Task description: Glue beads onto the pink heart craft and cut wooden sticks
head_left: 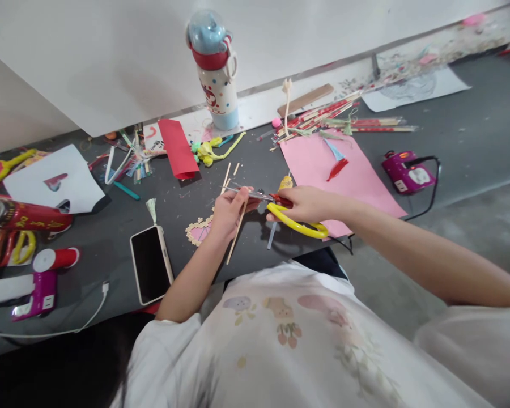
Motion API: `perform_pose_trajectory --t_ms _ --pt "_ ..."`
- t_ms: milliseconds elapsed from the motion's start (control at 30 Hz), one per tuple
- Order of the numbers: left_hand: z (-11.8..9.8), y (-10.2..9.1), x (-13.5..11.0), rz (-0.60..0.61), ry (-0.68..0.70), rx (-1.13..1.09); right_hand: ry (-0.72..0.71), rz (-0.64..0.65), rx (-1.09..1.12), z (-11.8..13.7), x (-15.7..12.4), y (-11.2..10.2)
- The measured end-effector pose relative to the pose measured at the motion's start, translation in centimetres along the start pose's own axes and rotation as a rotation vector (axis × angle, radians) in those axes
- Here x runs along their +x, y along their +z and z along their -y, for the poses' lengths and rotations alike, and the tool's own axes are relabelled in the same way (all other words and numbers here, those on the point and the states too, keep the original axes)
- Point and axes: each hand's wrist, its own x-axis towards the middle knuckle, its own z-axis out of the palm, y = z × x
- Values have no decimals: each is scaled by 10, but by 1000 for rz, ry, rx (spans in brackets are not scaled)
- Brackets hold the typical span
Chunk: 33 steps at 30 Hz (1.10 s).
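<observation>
My right hand [297, 205] is closed on scissors [300, 224] with yellow and red handles. Their metal blades point left and reach my left hand [232, 211], which pinches a thin wooden stick [237, 235] that slants down toward my body. Whether the blades touch the stick, I cannot make out. Below my left wrist lies a pink heart-shaped piece [198, 232] edged with small pale bits, partly hidden by the arm. Beyond my hands are more thin wooden sticks [226, 177]. A yellow tool [285, 182], perhaps a glue gun, is mostly covered by my right hand.
A water bottle [219, 85] stands at the back, with red folded paper [177, 148] left of it. Pink paper [357, 175] and a purple power block [409, 171] lie right. A phone [152, 263], red thread spool [57, 259] and white cable [97, 306] are left.
</observation>
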Motion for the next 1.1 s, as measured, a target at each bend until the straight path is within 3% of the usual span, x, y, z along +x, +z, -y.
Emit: perform_pose_trajectory --t_ms 600,767,833,1100 --pt "4 -5 6 42 30 41 13 3 -15 5 1 -4" --pt "-4 -8 1 168 64 155 68 -91 -18 6 -5 -8" --pt "-5 -8 -2 168 82 257 77 -143 -27 4 -7 -9" --pt "3 -10 -13 36 470 626 48 -196 42 -1 -12 -5"
